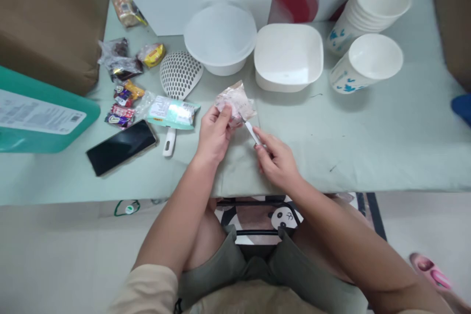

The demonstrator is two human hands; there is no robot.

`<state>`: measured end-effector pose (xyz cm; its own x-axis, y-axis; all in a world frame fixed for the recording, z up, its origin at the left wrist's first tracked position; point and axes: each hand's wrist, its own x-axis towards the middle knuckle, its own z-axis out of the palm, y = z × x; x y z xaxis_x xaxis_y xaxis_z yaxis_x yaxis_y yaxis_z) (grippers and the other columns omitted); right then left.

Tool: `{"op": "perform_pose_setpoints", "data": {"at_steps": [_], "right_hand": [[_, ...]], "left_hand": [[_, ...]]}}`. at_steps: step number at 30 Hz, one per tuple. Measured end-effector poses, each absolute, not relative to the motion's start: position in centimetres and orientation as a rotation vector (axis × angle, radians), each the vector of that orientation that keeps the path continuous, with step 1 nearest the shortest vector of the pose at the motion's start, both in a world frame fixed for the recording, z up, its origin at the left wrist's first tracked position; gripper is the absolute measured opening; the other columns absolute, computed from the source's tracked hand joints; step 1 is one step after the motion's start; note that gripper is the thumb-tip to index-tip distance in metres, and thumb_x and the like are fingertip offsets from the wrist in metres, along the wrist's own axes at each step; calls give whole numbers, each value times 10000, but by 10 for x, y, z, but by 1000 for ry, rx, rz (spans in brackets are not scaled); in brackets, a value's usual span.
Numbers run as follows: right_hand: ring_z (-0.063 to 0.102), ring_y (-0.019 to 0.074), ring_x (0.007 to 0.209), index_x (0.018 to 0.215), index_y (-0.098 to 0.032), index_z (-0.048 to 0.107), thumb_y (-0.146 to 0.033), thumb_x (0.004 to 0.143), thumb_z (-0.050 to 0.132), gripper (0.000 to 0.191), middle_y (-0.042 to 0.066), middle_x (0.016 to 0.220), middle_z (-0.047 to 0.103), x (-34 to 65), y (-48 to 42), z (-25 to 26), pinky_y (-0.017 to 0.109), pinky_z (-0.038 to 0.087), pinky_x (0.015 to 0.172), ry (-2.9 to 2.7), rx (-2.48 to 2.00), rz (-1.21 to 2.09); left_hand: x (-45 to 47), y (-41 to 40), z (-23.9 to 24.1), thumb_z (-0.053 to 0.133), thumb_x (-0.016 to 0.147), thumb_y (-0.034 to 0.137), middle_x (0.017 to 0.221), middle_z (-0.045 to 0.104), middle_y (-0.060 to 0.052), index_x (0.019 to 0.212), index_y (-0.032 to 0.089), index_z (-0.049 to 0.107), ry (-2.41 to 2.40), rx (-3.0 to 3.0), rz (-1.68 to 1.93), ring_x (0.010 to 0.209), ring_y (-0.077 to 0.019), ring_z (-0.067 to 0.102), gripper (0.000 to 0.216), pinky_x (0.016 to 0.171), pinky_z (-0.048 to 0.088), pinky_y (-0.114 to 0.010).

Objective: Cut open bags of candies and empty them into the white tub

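Note:
My left hand is closed on a small clear snack packet with pinkish contents, held just above the table's front middle. My right hand pinches a thin white strip that runs up to the packet's lower edge. Both hands sit close together over the pale green tablecloth. Behind them stand a round white bowl and a square white bowl.
A white slotted scoop, a mint-green packet, a black phone and several small wrapped snacks lie to the left. Paper cups stand at the right rear. A teal box is at the far left.

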<state>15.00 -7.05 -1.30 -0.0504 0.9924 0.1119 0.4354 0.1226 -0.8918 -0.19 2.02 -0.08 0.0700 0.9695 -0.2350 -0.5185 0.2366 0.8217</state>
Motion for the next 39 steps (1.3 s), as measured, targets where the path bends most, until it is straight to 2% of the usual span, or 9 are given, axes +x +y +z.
{"op": "perform_pose_setpoints", "data": {"at_steps": [5,10,18,23,28,34,39], "right_hand": [[616,160,709,1416,-234,658,-255,1011,475,445,41,832,642,162,-79,-6,309,546,680,-1659,-1449,819],[619,170,747,1405,-200,662,-242,1008,452,451,46,839,682,175,-89,-3,328,565,745,-1737,-1415,732],[632,180,767,1417,-209,650,-249,1007,437,464,48,859,713,190,-95,1,350,564,786,-1778,-1480,743],[663,218,816,1371,-167,659,-302,959,480,469,122,1074,756,201,-96,4,378,551,755,-1766,-1664,695],[658,291,945,1106,-165,723,-323,921,504,327,148,1006,746,213,-87,2,428,526,849,-1798,-1862,470],[627,305,983,1110,-157,727,-287,928,496,322,170,1075,696,221,-75,-3,435,498,866,-1825,-2056,345],[596,344,1029,1061,-174,743,-287,872,594,266,168,1071,689,225,-66,-6,522,461,913,-1621,-2172,226]], "left_hand": [[6,14,4,987,569,503,770,731,47,851,209,684,907,592,1213,682,-91,693,508,639,610,-206],[13,8,7,1020,501,468,748,734,53,811,205,664,910,543,1203,664,-91,695,540,616,620,-206],[20,13,3,999,588,432,737,725,58,862,201,695,870,501,1212,646,-76,687,470,589,604,-184],[16,22,3,922,737,401,817,759,29,903,208,693,925,440,1280,693,-94,715,342,572,583,-184],[13,24,-2,941,691,428,842,761,18,883,205,684,921,483,1266,749,-119,740,390,612,604,-203],[12,18,-1,983,583,483,885,761,16,947,208,695,888,580,1196,778,-117,736,539,639,589,-199],[15,14,-5,1005,560,390,940,767,7,970,214,693,892,765,1112,840,-130,738,545,743,598,-232]]}}
